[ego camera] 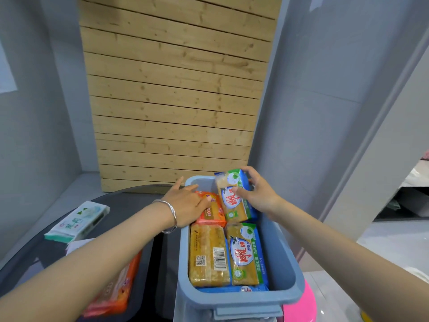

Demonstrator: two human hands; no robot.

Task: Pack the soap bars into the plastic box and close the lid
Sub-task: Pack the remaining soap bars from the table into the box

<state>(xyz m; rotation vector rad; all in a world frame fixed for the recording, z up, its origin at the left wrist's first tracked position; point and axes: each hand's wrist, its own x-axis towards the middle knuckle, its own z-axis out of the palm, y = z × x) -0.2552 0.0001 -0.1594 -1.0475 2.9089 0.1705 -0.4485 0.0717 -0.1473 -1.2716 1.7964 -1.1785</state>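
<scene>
A grey-blue plastic box (282,256) stands open below centre, with no lid on it. Two yellow soap bars lie flat in its near half: one barcode-up (209,256), one blue-and-green label up (247,254). My right hand (257,194) grips another blue-and-green wrapped soap bar (234,198), tilted over the box's far right corner. An orange-wrapped soap bar (212,211) lies in the far left of the box, with my left hand (188,205) flat on it, fingers spread. A silver bangle circles that wrist.
The dark round table (130,201) carries a white-and-green tissue pack (77,220) at left and an orange-wrapped pack (116,291) partly under my left forearm. Something pink (299,305) sits under the box's right side. A wooden slat panel (176,89) leans against the wall behind.
</scene>
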